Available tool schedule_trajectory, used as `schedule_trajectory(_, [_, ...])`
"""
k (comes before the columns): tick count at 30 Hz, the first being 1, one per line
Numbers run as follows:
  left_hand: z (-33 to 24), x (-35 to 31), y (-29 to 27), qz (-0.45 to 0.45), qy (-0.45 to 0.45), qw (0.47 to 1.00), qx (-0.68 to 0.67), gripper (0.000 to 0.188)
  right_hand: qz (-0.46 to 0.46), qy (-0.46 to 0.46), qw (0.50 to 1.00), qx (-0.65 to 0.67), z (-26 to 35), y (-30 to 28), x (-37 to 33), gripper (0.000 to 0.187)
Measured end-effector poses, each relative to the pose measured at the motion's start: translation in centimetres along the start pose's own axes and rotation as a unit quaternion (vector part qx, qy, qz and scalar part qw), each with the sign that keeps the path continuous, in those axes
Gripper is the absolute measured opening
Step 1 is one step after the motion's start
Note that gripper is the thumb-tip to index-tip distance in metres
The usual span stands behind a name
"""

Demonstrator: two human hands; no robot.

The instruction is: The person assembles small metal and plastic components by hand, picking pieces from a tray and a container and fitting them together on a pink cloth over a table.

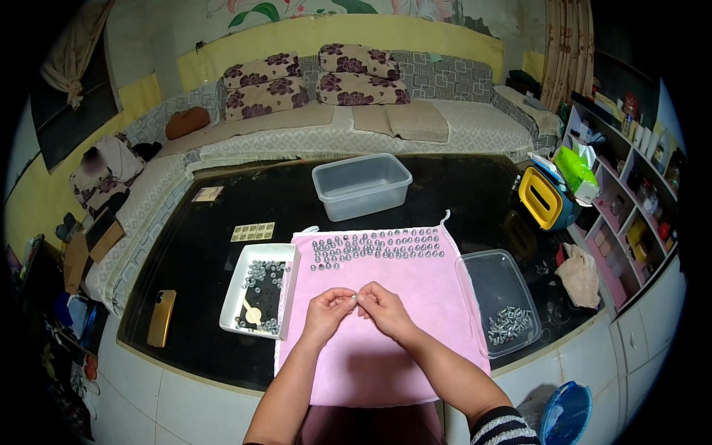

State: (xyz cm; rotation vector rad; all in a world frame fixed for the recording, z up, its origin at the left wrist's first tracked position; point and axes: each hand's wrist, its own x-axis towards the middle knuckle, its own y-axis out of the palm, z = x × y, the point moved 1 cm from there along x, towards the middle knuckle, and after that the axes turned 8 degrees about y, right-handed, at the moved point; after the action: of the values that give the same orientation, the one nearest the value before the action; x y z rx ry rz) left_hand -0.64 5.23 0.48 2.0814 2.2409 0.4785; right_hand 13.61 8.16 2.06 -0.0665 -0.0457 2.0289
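Note:
My left hand (331,308) and my right hand (383,308) meet over a pink cloth (371,334), fingertips pinched together on a small shiny metal piece (354,297). Fingers cover most of it. Beyond them, rows of small silvery domed pieces (378,243) stand on the cloth. To the left, a white tray (296,259) holds loose round shiny pieces (261,271) and a cream-coloured scoop (253,314). On the right, a shallow clear plastic tray (482,278) contains a pile of small silvery cylindrical pieces (509,324).
An open clear plastic box (362,209) stands at the table's far side. A gold phone (162,319) and a sticker sheet (252,232) lie left on the black table (200,245). Rightward are a yellow-and-blue tissue box (545,199), a beige cloth (578,276) and a blue bin (567,412).

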Motion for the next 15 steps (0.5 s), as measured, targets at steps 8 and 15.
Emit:
schedule_trajectory(8, [-0.36,-0.13,0.36,0.002,-0.001,1.000,-0.003,0.014,-0.045,-0.024,0.999,-0.010,0.28,0.05,-0.16,0.030])
schedule_trajectory(15, [0.15,0.03,0.03,0.008,0.003,1.000,0.016,0.014,-0.034,-0.001,0.998,-0.056,0.12,-0.21,-0.01,0.032])
